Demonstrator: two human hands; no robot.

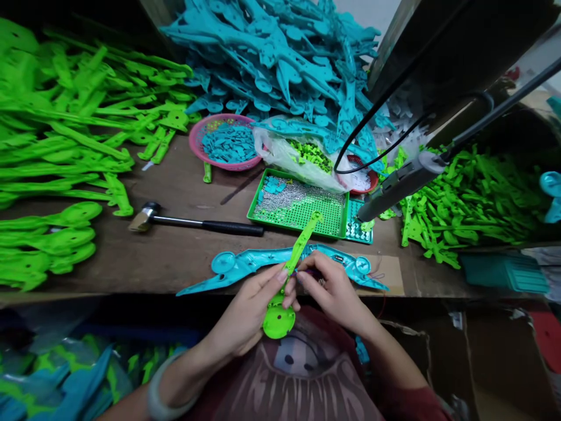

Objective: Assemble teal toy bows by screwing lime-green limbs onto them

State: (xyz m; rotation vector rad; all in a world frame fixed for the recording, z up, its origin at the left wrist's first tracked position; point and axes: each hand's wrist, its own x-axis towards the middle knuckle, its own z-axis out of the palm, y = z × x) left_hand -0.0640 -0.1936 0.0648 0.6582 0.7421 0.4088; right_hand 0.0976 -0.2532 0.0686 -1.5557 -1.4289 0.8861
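My left hand [263, 298] is closed around a long lime-green plastic part [280, 320], with a round disc at its lower end and a narrow arm pointing up and away. My right hand [326, 286] is close beside it, thumb and fingers pinched together at the green part's middle. What the pinch holds is too small to name; a dark purplish bit shows under those fingers. Behind both hands a curved turquoise plastic shell [249, 263] lies along the table's front edge, its hollow side up, partly hidden by my hands.
A mallet [197, 223] lies left of a green perforated tray [302, 216] of small metal pieces. Behind are a pink basket [201, 153] and a plastic bag [280, 155] of green bits. Green parts [65, 146] and turquoise parts [280, 52] are heaped around. A corded grey tool [401, 181] hangs at right.
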